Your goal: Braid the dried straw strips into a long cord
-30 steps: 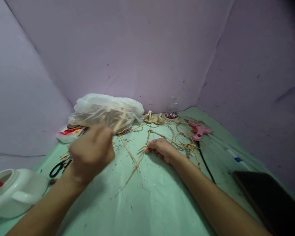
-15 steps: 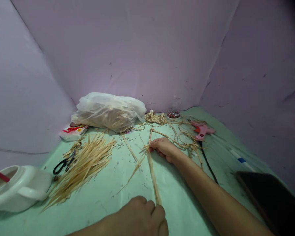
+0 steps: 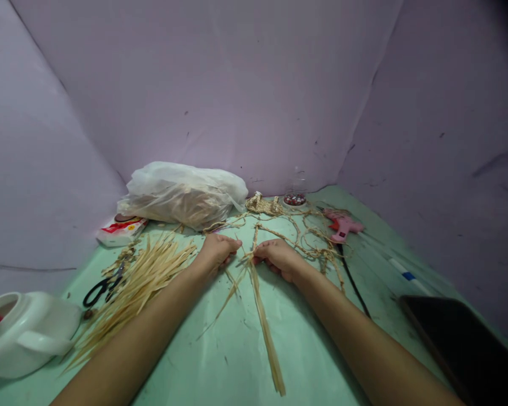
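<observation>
My right hand (image 3: 277, 258) is closed in a pinch on a braided cord of straw-coloured fibre (image 3: 255, 235), just where loose strands fan out. From that spot a long flat fibre strip (image 3: 265, 324) runs down the table toward me. Thinner strands (image 3: 226, 305) slant off to the lower left. Just left of the braid, my left hand (image 3: 220, 251) has its thumb and finger pressed together on a thin fibre strand, whose tip pokes up by the fingertips. A pile of dry fibre strips (image 3: 150, 276) lies beyond my left forearm, which partly covers it.
Black-handled scissors (image 3: 96, 293) and a white ceramic pot (image 3: 38, 332) are at left. Behind stand a stuffed plastic bag (image 3: 186, 194), a woven piece (image 3: 265, 204) and a bead container (image 3: 294, 199). Coiled cord (image 3: 317, 245), a pink glue gun (image 3: 345, 224) and a dark phone-like slab (image 3: 457, 338) occupy the right.
My left hand laid a fibre strip down toward me, let it go, then moved up beside my right hand to pinch a thin strand. The right hand stays on the braid.
</observation>
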Demonstrator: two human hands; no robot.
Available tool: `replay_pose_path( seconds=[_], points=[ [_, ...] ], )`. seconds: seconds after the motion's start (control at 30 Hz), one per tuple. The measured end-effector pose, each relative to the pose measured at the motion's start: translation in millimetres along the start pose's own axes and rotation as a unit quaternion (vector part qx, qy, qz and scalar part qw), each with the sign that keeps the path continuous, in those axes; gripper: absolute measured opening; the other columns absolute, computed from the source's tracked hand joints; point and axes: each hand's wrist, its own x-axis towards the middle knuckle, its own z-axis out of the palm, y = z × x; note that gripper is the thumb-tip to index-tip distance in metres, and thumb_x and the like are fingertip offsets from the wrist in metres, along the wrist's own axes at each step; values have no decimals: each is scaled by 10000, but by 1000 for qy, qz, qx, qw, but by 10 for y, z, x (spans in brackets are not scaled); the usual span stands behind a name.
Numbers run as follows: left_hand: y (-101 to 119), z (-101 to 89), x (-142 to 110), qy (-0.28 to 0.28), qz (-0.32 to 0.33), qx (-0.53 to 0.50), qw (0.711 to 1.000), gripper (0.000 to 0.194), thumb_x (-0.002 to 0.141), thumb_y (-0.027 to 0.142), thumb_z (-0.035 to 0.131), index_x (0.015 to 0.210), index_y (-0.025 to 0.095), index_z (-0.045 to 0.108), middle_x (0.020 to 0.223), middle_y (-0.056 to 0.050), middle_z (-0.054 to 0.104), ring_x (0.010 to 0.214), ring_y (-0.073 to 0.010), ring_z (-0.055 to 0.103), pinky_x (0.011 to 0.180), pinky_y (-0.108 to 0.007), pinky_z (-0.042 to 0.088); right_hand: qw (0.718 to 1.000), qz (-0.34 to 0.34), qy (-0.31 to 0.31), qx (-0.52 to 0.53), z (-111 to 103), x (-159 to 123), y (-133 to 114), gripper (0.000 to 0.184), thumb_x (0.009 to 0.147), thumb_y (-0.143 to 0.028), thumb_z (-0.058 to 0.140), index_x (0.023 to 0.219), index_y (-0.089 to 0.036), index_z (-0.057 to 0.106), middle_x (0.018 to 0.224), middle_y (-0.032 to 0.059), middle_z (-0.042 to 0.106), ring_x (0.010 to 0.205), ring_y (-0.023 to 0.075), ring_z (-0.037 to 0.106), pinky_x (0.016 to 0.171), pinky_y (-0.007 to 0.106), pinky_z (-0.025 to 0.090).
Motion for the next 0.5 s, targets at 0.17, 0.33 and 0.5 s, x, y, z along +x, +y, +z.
replay_pose_path(
  seconds=[0.17, 0.33, 0.5],
  points=[
    [-73, 24, 2, 22, 29, -92, 995, 204, 537, 263, 632, 635, 139, 502, 463, 60, 440, 333, -23, 315, 334, -164, 173, 1000, -1, 6, -8, 10, -21, -23, 67, 592, -137, 505, 526, -135, 515, 353, -52, 425, 269, 23, 169, 319, 210, 73],
    [-12, -91, -82, 3, 57, -96, 994, 191, 546, 277, 608, 601, 134, 494, 525, 35, 504, 342, -16, 335, 322, -159, 179, 1000, -4, 8, -26, -1, -14, -7, 81, 593, -159, 516, 518, -134, 535, 307, -67, 345, 268, 29, 159, 319, 208, 73],
    [75, -105, -257, -77, 48, -84, 992, 159, 569, 271, 577, 590, 138, 493, 563, -1, 572, 322, -29, 353, 303, -168, 172, 999, -13, 5, -39, -7, 14, 27, 90, 592, -184, 520, 522, -134, 547, 291, -77, 293, 271, 32, 162, 313, 206, 78]
  ],
)
